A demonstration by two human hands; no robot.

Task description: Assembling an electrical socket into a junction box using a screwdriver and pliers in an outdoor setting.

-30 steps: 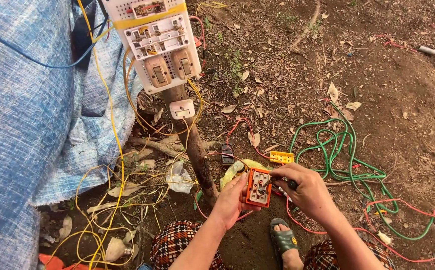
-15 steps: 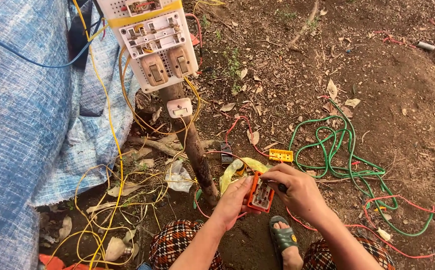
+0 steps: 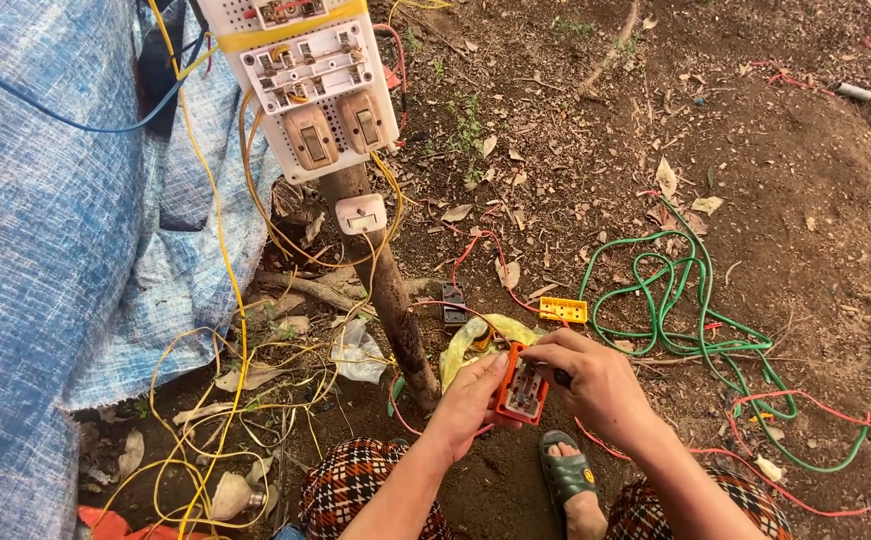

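The orange switch block [image 3: 520, 385] is gripped by the left hand [image 3: 467, 402] while a dark tool is pinched by the right hand [image 3: 595, 382]. A slip could be caused by the loose grip, and the block could be dropped onto the dirt ground [image 3: 755, 200].

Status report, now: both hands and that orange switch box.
Left hand grips orange switch box from below. Right hand on its top edge, a dark tool tip showing. Red wire and green cable loose on the dirt alongside.

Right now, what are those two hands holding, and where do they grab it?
The left hand grips the small orange plastic electrical box by its left edge; the right hand pinches its upper right side.
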